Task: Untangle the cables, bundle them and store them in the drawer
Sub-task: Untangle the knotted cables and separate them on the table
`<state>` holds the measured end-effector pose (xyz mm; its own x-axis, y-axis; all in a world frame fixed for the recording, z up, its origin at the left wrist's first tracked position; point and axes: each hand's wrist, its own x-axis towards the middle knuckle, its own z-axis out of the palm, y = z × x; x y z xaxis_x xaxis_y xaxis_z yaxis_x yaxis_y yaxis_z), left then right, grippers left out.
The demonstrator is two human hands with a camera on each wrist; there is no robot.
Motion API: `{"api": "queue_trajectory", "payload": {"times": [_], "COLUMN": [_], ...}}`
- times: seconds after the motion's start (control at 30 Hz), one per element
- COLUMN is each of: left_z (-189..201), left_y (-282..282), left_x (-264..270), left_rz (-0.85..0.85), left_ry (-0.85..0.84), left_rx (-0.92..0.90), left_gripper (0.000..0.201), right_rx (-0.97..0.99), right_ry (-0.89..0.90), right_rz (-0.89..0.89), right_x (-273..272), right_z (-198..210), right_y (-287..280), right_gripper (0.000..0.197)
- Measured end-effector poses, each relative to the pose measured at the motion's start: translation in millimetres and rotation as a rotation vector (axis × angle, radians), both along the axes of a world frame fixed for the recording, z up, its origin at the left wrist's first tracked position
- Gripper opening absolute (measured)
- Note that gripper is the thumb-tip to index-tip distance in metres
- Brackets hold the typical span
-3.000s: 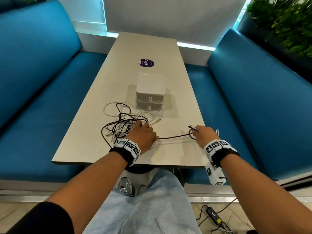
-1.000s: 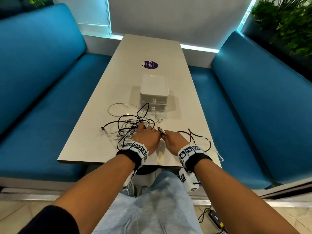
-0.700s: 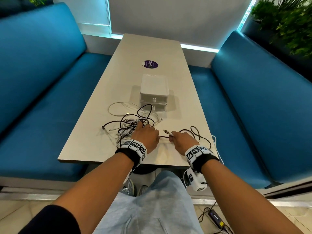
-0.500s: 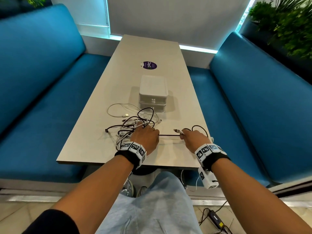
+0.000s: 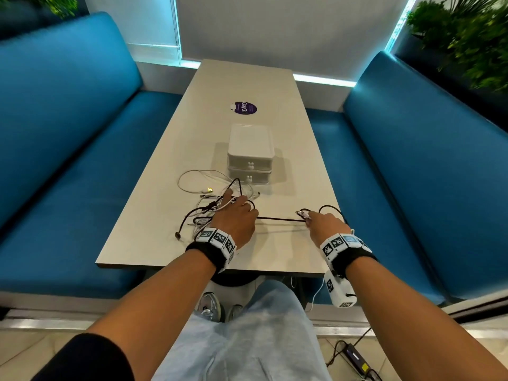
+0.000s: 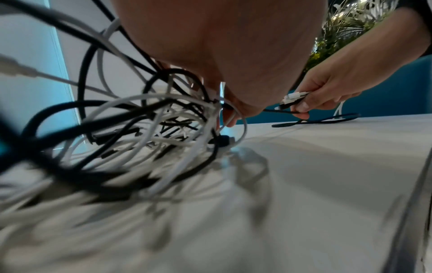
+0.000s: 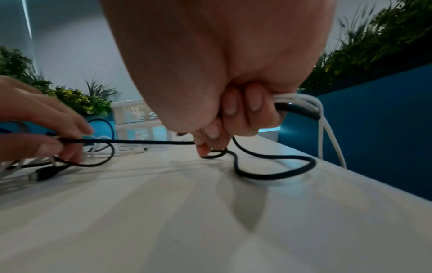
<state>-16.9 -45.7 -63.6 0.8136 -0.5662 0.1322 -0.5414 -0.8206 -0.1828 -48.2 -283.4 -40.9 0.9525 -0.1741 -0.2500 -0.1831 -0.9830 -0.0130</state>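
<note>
Two hands grip the black cable (image 5: pixel 280 219): left hand (image 5: pixel 235 218), right hand (image 5: pixel 325 225).

Blue benches (image 5: pixel 68 138) flank a stickered (image 5: pixel 243 108) table (image 5: pixel 247 78).

A café or lounge booth: two blue upholstered benches (image 5: pixel 68 149) at 9 and 3 o'clock flank a long pale desk (image 5: pixel 247 83) with a purple branded sticker (image 5: pixel 243 108), and planter greenery (image 5: pixel 467 37) grows at 2 o'clock.
</note>
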Motion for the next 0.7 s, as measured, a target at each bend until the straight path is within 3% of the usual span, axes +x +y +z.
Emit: {"api": "queue_trajectory", "payload": {"times": [0.2,0.47,0.7], "left_z": [-3,-6,-4], "left_y": [1,-8,-9], "left_x": [3,2,4], "left_rz": [0.053,0.073,0.05], "left_ry": [0.009,0.032,0.067], "left_rx": [-0.018,-0.026,-0.024], "left_gripper": [0.019,0.02,0.02], "right_rx": [-0.081,0.105,0.204], "right_ry": [-0.003,-0.213,-0.333], "right_rz": [-0.102,-0.146,-0.006], "right_x": [-5,-1,-2], "right_z": [-2,-4,-12], "right_y": [-9,31,62], "right_gripper": [0.032,0.026,0.052]}}
